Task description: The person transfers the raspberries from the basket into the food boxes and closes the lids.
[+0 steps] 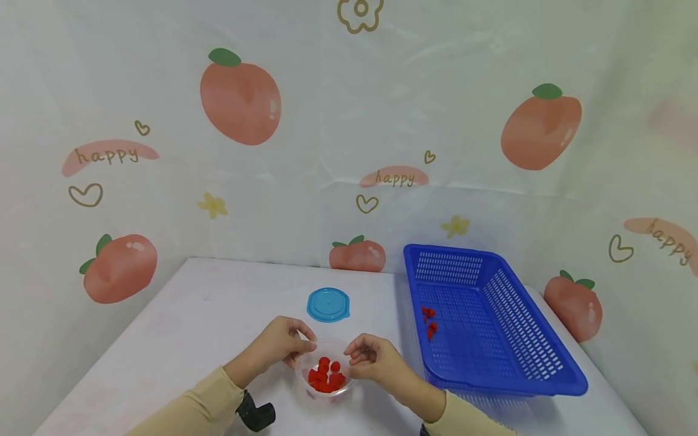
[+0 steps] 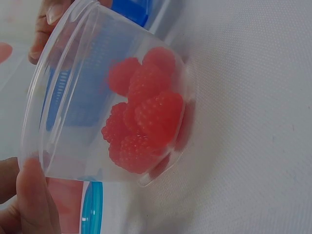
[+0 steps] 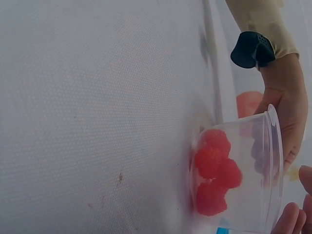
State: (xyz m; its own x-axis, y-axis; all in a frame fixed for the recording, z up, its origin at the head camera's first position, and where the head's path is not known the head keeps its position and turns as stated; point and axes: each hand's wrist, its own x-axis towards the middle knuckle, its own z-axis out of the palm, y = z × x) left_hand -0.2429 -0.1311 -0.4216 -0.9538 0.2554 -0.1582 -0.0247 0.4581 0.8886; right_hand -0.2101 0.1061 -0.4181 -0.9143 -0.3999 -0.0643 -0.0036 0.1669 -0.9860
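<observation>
A clear plastic container (image 1: 326, 396) without a lid on it stands on the white tabletop. In its bottom lie several red raspberries (image 2: 141, 112). My left hand (image 1: 280, 344) is at the far left of the rim, its fingers curled and the thumb against the edge. Across from it, my right hand (image 1: 376, 363) bends its fingers at the right side of the rim, thumb at the edge. The right wrist view shows the left hand (image 3: 287, 105) behind the container. A blue lid (image 1: 328, 304) lies flat just beyond the container.
A large blue plastic basket (image 1: 491, 387) stands on the right of the table. A few red pieces (image 1: 431, 330) lie along its left inner side. A patterned cloth (image 1: 305, 169) hangs behind the table. A black wrist device (image 1: 256, 415) sits by the left sleeve.
</observation>
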